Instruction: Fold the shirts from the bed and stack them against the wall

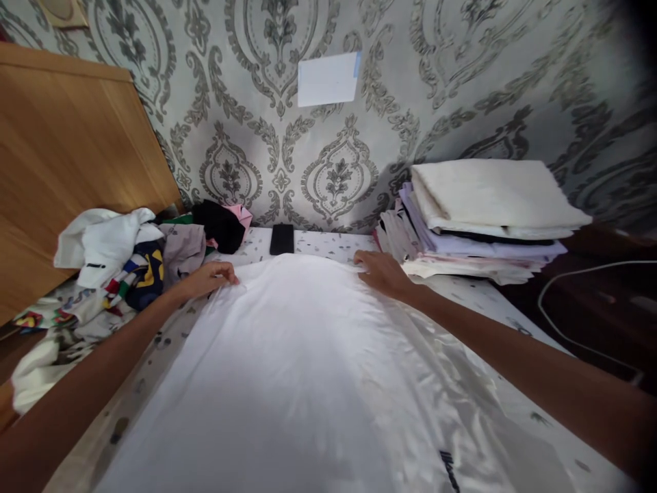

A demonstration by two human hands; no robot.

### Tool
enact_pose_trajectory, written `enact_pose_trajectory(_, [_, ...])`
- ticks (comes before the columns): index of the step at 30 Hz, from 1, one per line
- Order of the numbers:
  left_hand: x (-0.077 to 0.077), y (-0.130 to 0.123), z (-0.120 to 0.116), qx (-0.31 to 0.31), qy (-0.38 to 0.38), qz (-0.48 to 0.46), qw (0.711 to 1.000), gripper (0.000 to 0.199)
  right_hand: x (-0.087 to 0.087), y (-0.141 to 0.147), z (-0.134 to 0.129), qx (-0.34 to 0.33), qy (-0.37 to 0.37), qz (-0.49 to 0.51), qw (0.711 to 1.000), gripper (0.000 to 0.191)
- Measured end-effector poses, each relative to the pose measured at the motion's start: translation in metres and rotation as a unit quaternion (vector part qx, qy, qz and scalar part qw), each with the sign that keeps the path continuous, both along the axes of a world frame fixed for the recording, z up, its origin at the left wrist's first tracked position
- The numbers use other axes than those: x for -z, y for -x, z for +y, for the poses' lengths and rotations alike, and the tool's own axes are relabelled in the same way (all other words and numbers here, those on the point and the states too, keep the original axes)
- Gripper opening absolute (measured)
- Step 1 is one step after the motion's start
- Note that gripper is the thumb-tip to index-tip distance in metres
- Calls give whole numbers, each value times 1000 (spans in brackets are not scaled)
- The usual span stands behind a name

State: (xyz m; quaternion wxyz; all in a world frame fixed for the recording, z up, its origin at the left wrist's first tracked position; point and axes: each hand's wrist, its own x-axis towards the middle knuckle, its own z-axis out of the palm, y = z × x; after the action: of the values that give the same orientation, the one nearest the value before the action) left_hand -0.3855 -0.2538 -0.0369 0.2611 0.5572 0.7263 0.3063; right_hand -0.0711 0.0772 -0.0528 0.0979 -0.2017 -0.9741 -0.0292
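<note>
A white cloth garment (287, 363) lies spread out across the bed in front of me, its far edge slightly curved. Its exact kind does not show. At its far left corner, my left hand (211, 279) pinches the edge between thumb and fingers. My right hand (382, 274) is closed on the far right corner, fingers curled over the cloth. Along the right side the fabric looks creased and shinier, with small dark lettering (449, 469) near the bottom.
A heap of mixed clothes (118, 253) lies at left, beside a wooden panel (66, 137). Folded cloths are stacked (493, 198) at back right. A dark phone-like rectangle (282, 239) rests on the patterned sheet (328, 241) near the wall. A white cable (544, 294) curves at far right.
</note>
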Motion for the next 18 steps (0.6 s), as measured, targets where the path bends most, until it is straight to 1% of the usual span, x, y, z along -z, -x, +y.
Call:
enact_pose_trajectory(2, [0,-7,4,-21,-13,18,1000,25,2,-4,-3,0,4,-26,1000,38])
enact_pose_trajectory(3, [0,-11,7,-29,-12,44,999,30,2,-5,-4,4,6,-42,999,39])
enact_pose_trajectory(5, [-1,-22,14,-46,15,133,990,37,-2,-5,-6,19,7,-70,997,39])
enact_pose_trajectory(6, [-1,-27,17,-55,39,187,980,35,-4,-4,-7,29,6,-80,996,38])
enact_pose_trajectory(8, [-3,-31,24,-67,84,279,954,23,-12,-2,-8,52,3,-98,994,36])
enact_pose_trajectory(9, [-5,-29,28,-73,96,309,944,18,-17,0,-8,65,-1,-102,993,34])
enact_pose_trajectory(11, [-12,-17,35,-100,93,339,931,16,-27,7,-6,98,-3,-86,991,31])
enact_pose_trajectory(13, [-22,3,43,-146,74,346,924,19,-38,18,0,140,11,-45,989,31])
enact_pose_trajectory(15, [-30,21,50,-194,73,348,914,21,-47,31,9,182,34,-8,983,32])
enact_pose_trajectory(17, [-32,32,57,-226,94,355,902,22,-51,46,18,210,49,9,976,34])
enact_pose_trajectory(18, [-31,33,59,-235,107,360,896,22,-50,53,22,217,52,14,975,35])
